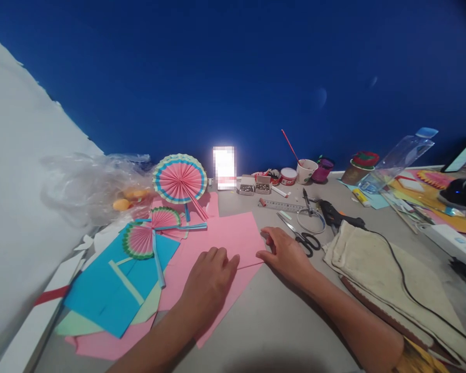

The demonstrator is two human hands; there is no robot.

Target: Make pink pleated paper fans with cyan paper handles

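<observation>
A pink sheet of paper [233,235] lies on the table in front of me, over more pink paper. My left hand [212,274] rests palm down on its near edge, thumb apart from the loosely bent fingers. At the sheet's right corner is my right hand [283,251], its thumb and forefinger spread and the thumb tip at the paper's edge. Just beyond that hand lie black-handled scissors [307,243]. To the left are a round pleated paper fan [179,178] and two smaller green-edged fans [140,239] on blue paper [101,290].
A ruler [281,205], a coil of wire [311,221] and a glue gun [339,215] lie beyond my right hand. Folded cloth [388,280] with a black cord across it is at right. Paper cups [306,171] and a bottle [402,158] stand near the blue wall.
</observation>
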